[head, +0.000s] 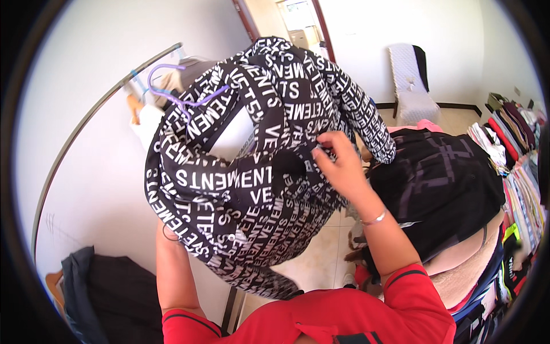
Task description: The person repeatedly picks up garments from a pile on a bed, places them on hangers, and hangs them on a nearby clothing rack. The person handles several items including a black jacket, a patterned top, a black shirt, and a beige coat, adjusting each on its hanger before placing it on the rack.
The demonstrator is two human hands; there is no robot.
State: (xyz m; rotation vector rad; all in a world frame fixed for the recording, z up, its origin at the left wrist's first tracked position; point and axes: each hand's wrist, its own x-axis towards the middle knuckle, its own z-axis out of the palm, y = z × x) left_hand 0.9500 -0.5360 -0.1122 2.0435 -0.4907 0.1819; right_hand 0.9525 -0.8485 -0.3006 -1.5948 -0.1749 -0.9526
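Observation:
A black long-sleeved garment (253, 185), printed all over with white lettering, hangs bunched up before me. The hook of a purple hanger (165, 91) sticks out at its neck opening, and one hanger arm lies across that opening. My right hand (341, 161) is at the garment's front, thumb and forefinger curled close together by the cloth; whether they pinch it I cannot tell. My left forearm (176, 266) reaches up beneath the garment, and the cloth hides my left hand. One sleeve (369, 124) stretches out to the right, its end near a black garment (434, 180).
A metal clothes rail (81, 109) with hung clothes curves along the left. Dark clothing (120, 296) hangs at lower left. Piled clothes, including a tan fleecy one (468, 266), and folded stacks (522, 189) fill the right. A covered chair (410, 86) stands by the far wall.

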